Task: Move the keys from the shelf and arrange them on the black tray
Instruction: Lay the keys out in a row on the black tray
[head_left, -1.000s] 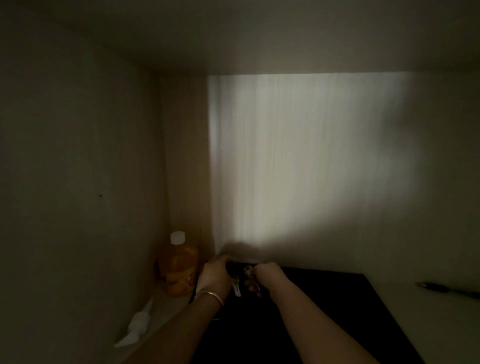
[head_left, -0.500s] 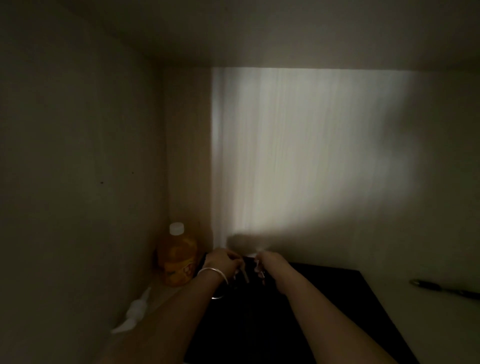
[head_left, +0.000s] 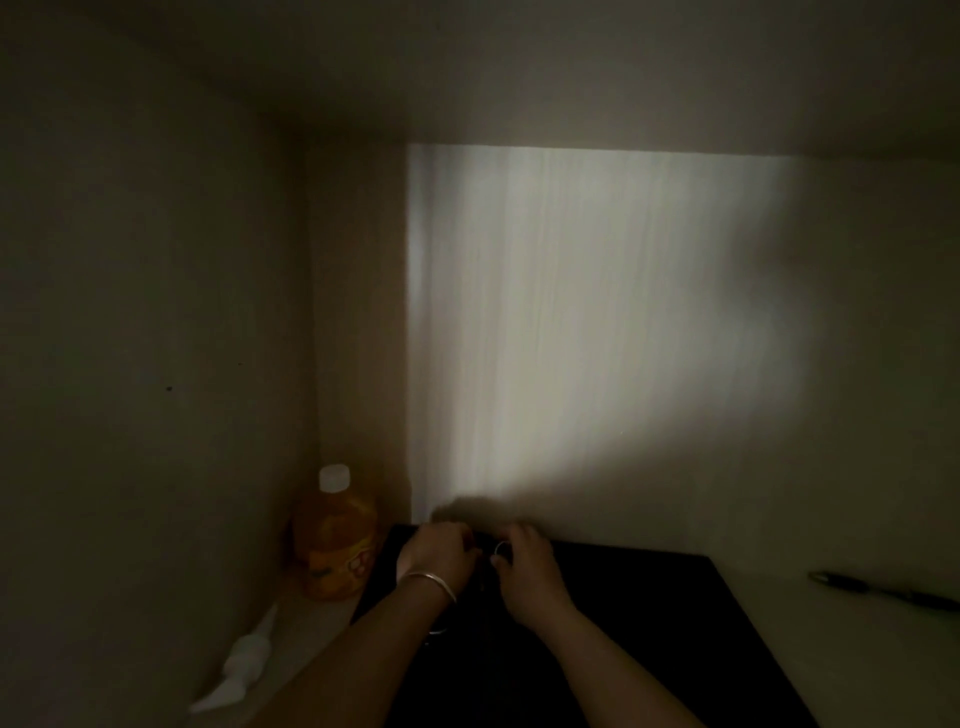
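Note:
Inside a dim shelf compartment a black tray (head_left: 649, 623) lies on the floor. My left hand (head_left: 436, 553), with a metal bangle on the wrist, and my right hand (head_left: 524, 564) are close together over the tray's far left corner. Both hands are curled around a bunch of keys; only a small key ring (head_left: 502, 547) shows between the fingers, by my right hand. The keys themselves are mostly hidden in the dark and behind the fingers.
An orange juice bottle (head_left: 336, 535) with a white cap stands in the back left corner, next to the tray. A white crumpled object (head_left: 244, 660) lies in front of it. A dark pen (head_left: 883, 590) lies at the right. Walls enclose the left and back.
Both hands have dropped slightly toward the tray's far corner and closed in together; the hanging keys seen earlier between them are now hidden, only the ring shows.

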